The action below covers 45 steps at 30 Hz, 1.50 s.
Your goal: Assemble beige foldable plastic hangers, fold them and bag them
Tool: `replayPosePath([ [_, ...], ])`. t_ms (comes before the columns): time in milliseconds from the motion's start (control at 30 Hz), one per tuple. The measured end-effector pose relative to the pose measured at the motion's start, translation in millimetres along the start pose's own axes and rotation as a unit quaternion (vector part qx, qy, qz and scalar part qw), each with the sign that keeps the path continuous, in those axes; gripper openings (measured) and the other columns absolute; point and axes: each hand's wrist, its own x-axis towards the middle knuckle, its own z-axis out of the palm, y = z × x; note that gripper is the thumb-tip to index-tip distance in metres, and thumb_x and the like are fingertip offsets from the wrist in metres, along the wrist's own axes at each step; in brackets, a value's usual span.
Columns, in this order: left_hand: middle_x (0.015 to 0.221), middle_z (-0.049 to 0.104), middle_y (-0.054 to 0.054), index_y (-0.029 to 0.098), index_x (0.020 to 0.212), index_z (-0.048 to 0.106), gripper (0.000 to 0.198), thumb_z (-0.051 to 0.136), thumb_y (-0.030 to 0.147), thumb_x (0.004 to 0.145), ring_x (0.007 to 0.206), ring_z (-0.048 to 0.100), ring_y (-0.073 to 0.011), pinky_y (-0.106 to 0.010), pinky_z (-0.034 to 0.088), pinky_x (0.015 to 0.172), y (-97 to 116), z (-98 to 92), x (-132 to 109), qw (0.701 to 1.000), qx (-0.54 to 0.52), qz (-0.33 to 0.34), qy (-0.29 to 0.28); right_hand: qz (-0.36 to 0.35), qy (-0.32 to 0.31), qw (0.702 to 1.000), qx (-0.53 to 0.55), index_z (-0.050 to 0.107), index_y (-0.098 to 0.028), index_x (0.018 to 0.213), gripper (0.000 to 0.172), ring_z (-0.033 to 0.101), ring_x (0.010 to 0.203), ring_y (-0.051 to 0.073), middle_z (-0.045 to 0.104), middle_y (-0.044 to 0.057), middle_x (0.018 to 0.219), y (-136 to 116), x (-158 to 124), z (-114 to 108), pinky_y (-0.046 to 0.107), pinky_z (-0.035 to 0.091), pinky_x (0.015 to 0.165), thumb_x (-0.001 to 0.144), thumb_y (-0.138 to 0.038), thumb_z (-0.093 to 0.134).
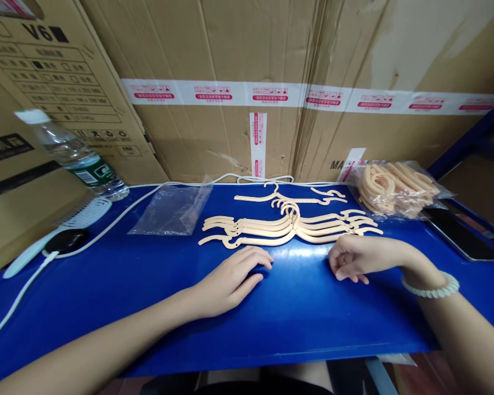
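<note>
My left hand (230,280) rests palm down on the blue table (156,307), fingers loosely stretched out, holding nothing. My right hand (354,258) lies on the table with its fingers curled under; a bead bracelet (432,288) circles the wrist. Just beyond both hands lies a stack of several peach plastic hangers (288,227), a little apart from my fingertips. One single hanger (290,196) lies farther back by itself.
An empty clear plastic bag (173,211) lies left of the hangers. A bag of more hangers (397,189) sits at the back right, a dark phone (461,236) beside it. A water bottle (76,156), a white fan (61,230) and white cable (119,219) are at left. Cardboard boxes (247,66) wall the back.
</note>
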Motion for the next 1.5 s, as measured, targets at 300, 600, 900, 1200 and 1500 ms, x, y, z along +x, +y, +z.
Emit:
replayPosePath([
  [300, 0.128, 0.061, -0.01, 0.022, 0.112, 0.059, 0.019, 0.044, 0.022, 0.101, 0.122, 0.056, -0.0219, -0.038, 0.046, 0.106, -0.5, 0.3, 0.5, 1.0, 0.015, 0.012, 0.006, -0.031, -0.01, 0.999, 0.03, 0.064, -0.013, 0.082, 0.038, 0.058, 0.047, 0.01, 0.062, -0.001, 0.061, 8.8, 4.6, -2.9, 0.021, 0.045, 0.048, 0.084, -0.05, 0.067],
  [600, 0.125, 0.063, -0.011, 0.021, 0.107, 0.061, 0.019, 0.044, 0.024, 0.101, 0.118, 0.059, -0.0223, -0.039, 0.048, 0.104, -2.7, 1.5, 0.4, 0.999, 0.027, 0.024, 0.02, -0.04, -0.02, 0.998, 0.038, 0.065, -0.011, 0.081, 0.045, 0.062, 0.049, 0.012, 0.065, 0.0, 0.059, 14.6, 10.9, -9.0, 0.019, 0.044, 0.046, 0.081, -0.056, 0.07],
  [900, 0.122, 0.064, -0.01, 0.02, 0.102, 0.063, 0.018, 0.046, 0.022, 0.099, 0.117, 0.059, -0.0215, -0.039, 0.048, 0.103, -0.7, 3.3, 1.0, 0.998, 0.027, 0.037, 0.035, -0.061, 0.354, 0.929, -0.084, 0.066, -0.012, 0.097, 0.039, 0.068, 0.063, 0.018, 0.072, 0.009, 0.076, 22.5, -2.8, -29.2, 0.026, 0.051, 0.057, 0.091, -0.049, 0.056],
  [1200, 0.121, 0.064, -0.008, 0.02, 0.098, 0.065, 0.015, 0.051, 0.014, 0.095, 0.118, 0.057, -0.0208, -0.037, 0.045, 0.105, -2.9, 7.4, 2.4, 0.996, 0.047, 0.054, 0.044, 0.033, 0.521, 0.809, -0.269, 0.056, -0.005, 0.128, 0.047, 0.057, 0.124, 0.031, 0.061, 0.025, 0.131, 52.1, 27.5, -65.3, 0.04, 0.043, 0.107, 0.083, 0.001, 0.042],
  [1500, 0.116, 0.065, -0.007, 0.02, 0.094, 0.065, 0.018, 0.049, 0.01, 0.094, 0.114, 0.059, -0.0211, -0.037, 0.043, 0.104, -7.4, 9.6, 5.7, 0.996, 0.052, 0.06, 0.043, 0.154, 0.485, 0.804, -0.308, 0.055, -0.006, 0.131, 0.052, 0.066, 0.109, 0.029, 0.064, 0.024, 0.124, 73.0, 43.6, -75.0, 0.032, 0.048, 0.093, 0.08, 0.005, 0.052],
])
